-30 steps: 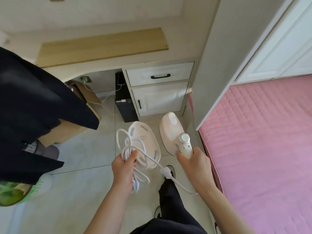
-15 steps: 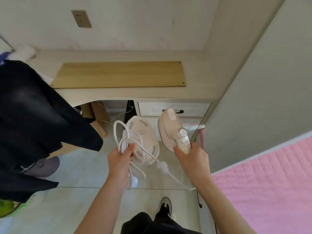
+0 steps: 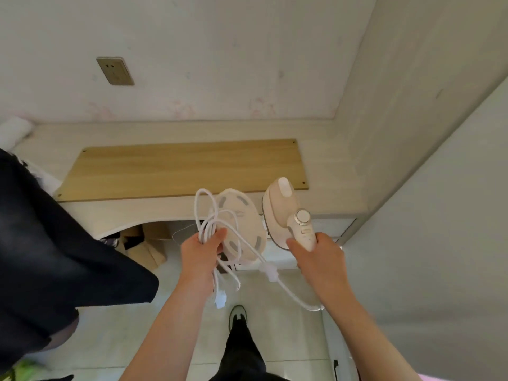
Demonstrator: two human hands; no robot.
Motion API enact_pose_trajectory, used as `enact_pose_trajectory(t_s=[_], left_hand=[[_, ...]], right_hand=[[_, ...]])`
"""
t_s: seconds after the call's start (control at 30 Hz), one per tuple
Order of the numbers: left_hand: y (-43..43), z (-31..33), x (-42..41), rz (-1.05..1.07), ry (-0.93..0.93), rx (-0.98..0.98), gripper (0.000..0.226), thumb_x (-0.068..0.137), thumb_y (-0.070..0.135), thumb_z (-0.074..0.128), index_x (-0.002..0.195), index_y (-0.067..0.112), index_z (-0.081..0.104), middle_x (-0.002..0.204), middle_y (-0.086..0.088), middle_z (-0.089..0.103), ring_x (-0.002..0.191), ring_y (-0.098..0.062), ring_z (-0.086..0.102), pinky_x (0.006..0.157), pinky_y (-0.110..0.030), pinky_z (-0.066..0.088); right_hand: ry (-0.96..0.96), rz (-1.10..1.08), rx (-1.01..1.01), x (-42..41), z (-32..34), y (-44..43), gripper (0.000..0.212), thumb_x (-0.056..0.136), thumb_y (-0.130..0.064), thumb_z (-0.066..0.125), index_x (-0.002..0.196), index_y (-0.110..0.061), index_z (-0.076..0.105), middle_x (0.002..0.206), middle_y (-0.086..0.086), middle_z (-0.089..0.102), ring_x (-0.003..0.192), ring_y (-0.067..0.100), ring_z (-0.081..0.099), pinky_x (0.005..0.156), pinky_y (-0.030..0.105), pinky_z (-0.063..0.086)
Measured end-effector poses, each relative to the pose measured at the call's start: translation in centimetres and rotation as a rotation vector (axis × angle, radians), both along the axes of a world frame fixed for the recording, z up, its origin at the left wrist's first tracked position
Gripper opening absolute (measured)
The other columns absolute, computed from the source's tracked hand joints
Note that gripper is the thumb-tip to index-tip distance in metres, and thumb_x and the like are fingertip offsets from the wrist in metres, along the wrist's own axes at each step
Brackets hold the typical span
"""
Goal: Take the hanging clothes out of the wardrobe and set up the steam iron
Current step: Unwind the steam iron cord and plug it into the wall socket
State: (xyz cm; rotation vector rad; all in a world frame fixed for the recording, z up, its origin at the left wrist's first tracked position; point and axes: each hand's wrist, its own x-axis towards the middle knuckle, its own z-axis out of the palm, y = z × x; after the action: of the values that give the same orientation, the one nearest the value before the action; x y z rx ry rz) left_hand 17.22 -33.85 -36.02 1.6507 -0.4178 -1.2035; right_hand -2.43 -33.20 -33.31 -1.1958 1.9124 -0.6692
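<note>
My right hand [image 3: 316, 257] grips the handle of a pale pink steam iron [image 3: 283, 207], held up in front of the desk edge with its round dial facing me. My left hand [image 3: 200, 251] holds a bundle of white power cord [image 3: 211, 224] together with the iron's oval base plate [image 3: 242, 224]. The cord runs from the bundle down to the iron's handle, and its plug [image 3: 220, 299] dangles below my left hand. Dark clothes [image 3: 55, 257] hang at the left.
A light desk [image 3: 330, 166] with a wooden board [image 3: 187, 169] lies ahead. A wall socket [image 3: 115, 71] sits above it at the left. Cardboard boxes [image 3: 143, 246] stand under the desk. A wardrobe side panel [image 3: 428, 188] rises at the right. My foot [image 3: 237, 316] is on tiled floor.
The view has tilted up and moved closer to the desk: the wall socket and desktop came into view, and the pink bed dropped out. Both hands raised the iron and cord.
</note>
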Motion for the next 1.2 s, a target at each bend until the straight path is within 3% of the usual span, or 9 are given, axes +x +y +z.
enact_pose_trajectory(t_s=[0.17,0.27,0.47,0.63,0.83,1.0,1.2], left_hand=[[-7.1,0.0,1.9,-0.065,0.023,0.037,0.006,0.083,0.011,0.071,0.085,0.007,0.068,0.084,-0.018,0.066,0.073,-0.027,0.060,0.068,-0.038,0.052],[-10.8,-0.2,2.7,-0.109,0.045,0.050,0.010,0.082,0.011,0.073,0.087,0.004,0.069,0.092,-0.026,0.069,0.079,-0.031,0.062,0.073,-0.046,0.050],[-17.0,-0.5,2.3,-0.175,0.070,0.124,0.021,0.082,0.015,0.073,0.097,0.002,0.067,0.085,-0.015,0.066,0.065,-0.022,0.055,0.050,-0.029,0.038],[-21.2,-1.3,0.8,-0.229,0.012,0.194,0.016,0.084,0.018,0.071,0.090,0.004,0.066,0.069,-0.009,0.062,0.048,-0.015,0.041,0.044,-0.026,0.033],[-25.4,-3.2,-1.5,-0.240,-0.008,0.222,0.019,0.085,0.016,0.069,0.093,0.000,0.064,0.078,-0.017,0.062,0.050,-0.019,0.042,0.045,-0.028,0.033],[-28.6,-4.9,-2.8,-0.244,-0.006,0.249,0.029,0.086,0.017,0.069,0.104,-0.003,0.062,0.084,-0.021,0.062,0.041,-0.017,0.038,0.038,-0.026,0.033],[-31.3,-6.2,-4.3,-0.217,-0.017,0.289,0.027,0.085,0.013,0.070,0.103,-0.005,0.061,0.079,-0.020,0.060,0.041,-0.018,0.040,0.038,-0.024,0.034]], right_hand=[[0.005,-0.056,0.001,1.8,0.2,-6.2,0.028,0.078,-0.039,0.066,0.083,-0.013,0.056,0.075,0.005,0.066,0.072,0.023,0.065,0.062,0.032,0.049],[0.015,-0.090,-0.005,2.4,0.4,-9.0,0.029,0.078,-0.040,0.066,0.083,-0.012,0.057,0.074,0.005,0.066,0.071,0.023,0.065,0.059,0.031,0.048],[0.002,-0.142,-0.017,2.3,0.7,-13.8,0.027,0.079,-0.038,0.066,0.086,-0.014,0.057,0.076,0.004,0.066,0.068,0.018,0.063,0.049,0.024,0.036],[-0.018,-0.152,-0.012,0.9,-0.3,-17.2,0.029,0.078,-0.039,0.067,0.089,-0.013,0.058,0.078,0.005,0.066,0.071,0.019,0.063,0.053,0.027,0.041],[0.002,-0.131,0.018,-1.4,-1.5,-21.3,0.028,0.077,-0.039,0.068,0.086,-0.014,0.058,0.075,0.004,0.066,0.068,0.019,0.064,0.058,0.031,0.051],[0.027,-0.125,0.035,-2.9,-2.5,-24.4,0.030,0.078,-0.040,0.067,0.086,-0.013,0.058,0.076,0.004,0.066,0.068,0.019,0.063,0.055,0.028,0.046],[0.045,-0.112,0.043,-4.0,-3.5,-26.8,0.030,0.078,-0.042,0.067,0.087,-0.014,0.060,0.077,0.000,0.066,0.067,0.016,0.062,0.053,0.027,0.045]])
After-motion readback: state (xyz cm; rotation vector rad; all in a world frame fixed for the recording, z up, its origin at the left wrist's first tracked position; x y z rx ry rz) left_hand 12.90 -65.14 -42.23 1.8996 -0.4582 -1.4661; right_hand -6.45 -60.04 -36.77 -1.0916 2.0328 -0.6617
